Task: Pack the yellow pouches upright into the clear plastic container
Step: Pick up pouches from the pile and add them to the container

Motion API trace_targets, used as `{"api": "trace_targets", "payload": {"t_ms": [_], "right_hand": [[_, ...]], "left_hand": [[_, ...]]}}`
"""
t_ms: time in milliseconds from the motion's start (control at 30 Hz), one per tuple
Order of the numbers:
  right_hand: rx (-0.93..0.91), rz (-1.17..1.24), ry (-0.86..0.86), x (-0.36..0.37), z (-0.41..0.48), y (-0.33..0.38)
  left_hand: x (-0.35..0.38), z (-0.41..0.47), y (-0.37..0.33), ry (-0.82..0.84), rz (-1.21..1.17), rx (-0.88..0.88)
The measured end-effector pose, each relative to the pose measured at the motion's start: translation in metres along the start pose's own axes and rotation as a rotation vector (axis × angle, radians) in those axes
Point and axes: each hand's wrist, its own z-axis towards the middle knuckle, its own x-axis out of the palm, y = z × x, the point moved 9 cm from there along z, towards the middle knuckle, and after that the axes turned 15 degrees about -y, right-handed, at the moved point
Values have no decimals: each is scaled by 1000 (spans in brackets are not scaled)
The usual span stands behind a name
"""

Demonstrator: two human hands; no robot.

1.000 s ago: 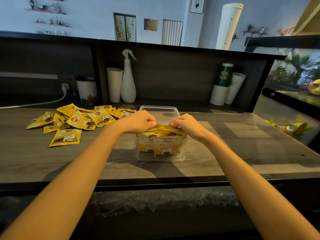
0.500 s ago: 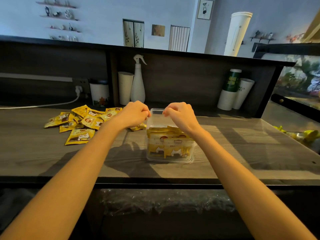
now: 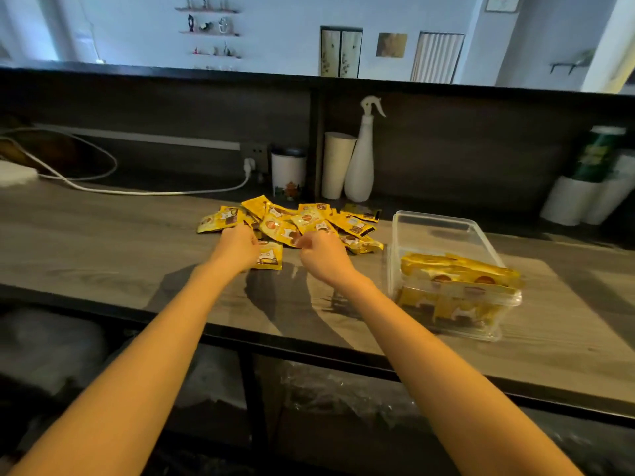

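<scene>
A loose pile of yellow pouches (image 3: pixel 292 221) lies on the wooden counter, left of the clear plastic container (image 3: pixel 443 228). Several yellow pouches (image 3: pixel 457 280) stand upright in the container's near end; its far end holds nothing. My left hand (image 3: pixel 237 245) hovers at the pile's near left edge, partly covering the nearest pouch (image 3: pixel 271 257). My right hand (image 3: pixel 321 252) is at the pile's near right side, fingers curled toward a pouch. Both are seen from behind, so the grip is hidden.
At the back stand a white spray bottle (image 3: pixel 360 166), a tall paper cup (image 3: pixel 336 164), a lidded printed cup (image 3: pixel 288 173) and stacked cups (image 3: pixel 584 187) at far right. A white cable (image 3: pixel 137 190) runs along the counter's back left to a wall socket.
Both hands left the container's rim and moved left to the loose pile. The view swung left, so the container now sits at the right.
</scene>
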Motion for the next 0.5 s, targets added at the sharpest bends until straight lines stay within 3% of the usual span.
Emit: {"api": "trace_targets", "payload": {"t_ms": [167,400,500], "right_hand": [[68,-33,157,45,11,-8],[32,26,201,55,17,-7],[96,133,228,52,21,-8]], "left_hand": [[27,12,24,136,4,-114],[37,18,46,48,-566,-545],[38,18,51,95,-639,-621]]}}
